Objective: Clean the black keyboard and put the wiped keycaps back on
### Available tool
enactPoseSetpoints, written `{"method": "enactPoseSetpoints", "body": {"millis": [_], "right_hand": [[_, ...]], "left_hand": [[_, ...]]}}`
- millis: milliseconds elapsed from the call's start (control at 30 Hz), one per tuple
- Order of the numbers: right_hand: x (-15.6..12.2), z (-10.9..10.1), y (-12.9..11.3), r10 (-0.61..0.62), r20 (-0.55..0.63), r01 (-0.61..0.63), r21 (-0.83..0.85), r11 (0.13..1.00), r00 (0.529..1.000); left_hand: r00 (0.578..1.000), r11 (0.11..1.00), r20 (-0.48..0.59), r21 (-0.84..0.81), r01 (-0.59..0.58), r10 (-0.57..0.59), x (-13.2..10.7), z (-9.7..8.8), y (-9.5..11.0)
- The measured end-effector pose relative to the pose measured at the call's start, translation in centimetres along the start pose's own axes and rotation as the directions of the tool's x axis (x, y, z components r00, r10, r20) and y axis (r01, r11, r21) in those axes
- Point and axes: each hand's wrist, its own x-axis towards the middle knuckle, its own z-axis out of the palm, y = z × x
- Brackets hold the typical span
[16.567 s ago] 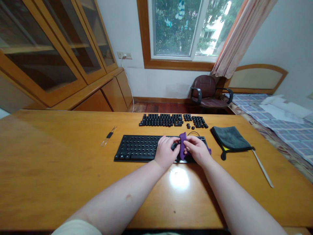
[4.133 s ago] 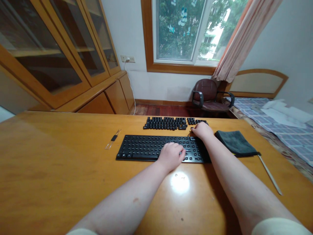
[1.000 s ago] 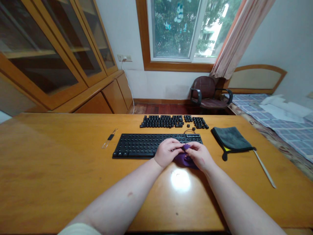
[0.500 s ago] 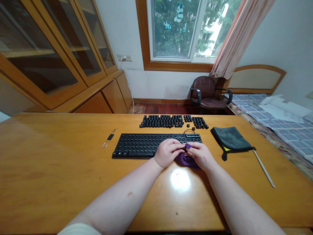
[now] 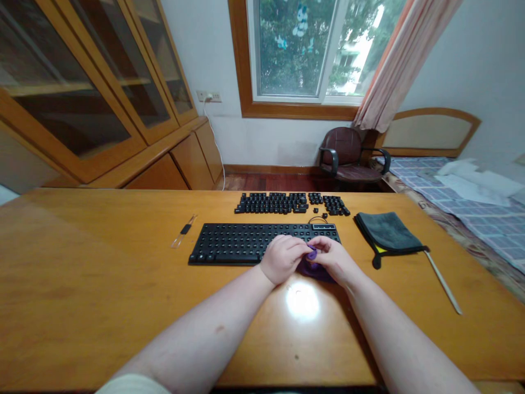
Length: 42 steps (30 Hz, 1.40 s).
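A black keyboard [image 5: 241, 243] with its keycaps removed lies on the wooden desk [image 5: 102, 273]. Rows of loose black keycaps [image 5: 287, 203] sit behind it. My left hand [image 5: 283, 257] and my right hand [image 5: 334, 258] meet over the keyboard's right front part, fingers pinched together around a purple cloth [image 5: 311, 262] that bunches between and under them. What the cloth is wrapped round, if anything, is hidden by my fingers.
A folded grey cloth [image 5: 388, 232] lies right of the keyboard, with a thin pale stick [image 5: 443, 282] beyond it. A small clear tool [image 5: 183, 230] lies left of the keyboard. An office chair [image 5: 348, 158], a bed [image 5: 476, 213] and glass-door cabinets [image 5: 94, 93] surround the desk.
About four seconds ago my right hand reached to the keycaps behind the keyboard; it has come back and both hands now pinch the purple cloth. Over the last second they barely shifted.
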Motion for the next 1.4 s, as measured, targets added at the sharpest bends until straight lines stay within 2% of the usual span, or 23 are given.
{"method": "enactPoseSetpoints", "body": {"millis": [267,667,867,1067,1267,1400], "right_hand": [[-0.17,-0.1,-0.39,-0.012,-0.07,0.006,-0.087,0.996,0.997],[-0.07,-0.26,-0.13,0.04,0.016,-0.041,0.118,0.992,0.999],[-0.3,-0.03,-0.67,0.038,0.098,-0.059,0.22,0.974,0.994],[-0.34,-0.27,-0.17,0.073,0.195,-0.136,0.334,0.933,0.978],[-0.37,-0.52,0.19,0.077,0.247,-0.163,0.354,0.921,0.966],[-0.43,-0.69,0.1,0.101,0.34,-0.226,0.353,0.908,0.935]], "left_hand": [[1.0,1.0,-0.017,0.016,0.025,-0.025,0.17,0.01,0.13],[0.997,0.996,-0.055,-0.077,0.046,-0.05,0.13,0.09,-0.08],[0.991,0.991,-0.127,-0.134,0.023,-0.04,0.27,-0.01,-0.01],[0.99,0.973,-0.123,-0.211,-0.09,0.065,0.18,-0.4,-0.07],[0.985,0.96,-0.157,-0.26,-0.108,0.069,0.23,-0.32,0.03],[0.983,0.947,-0.157,-0.288,-0.14,0.097,0.29,-0.32,0.18]]}}
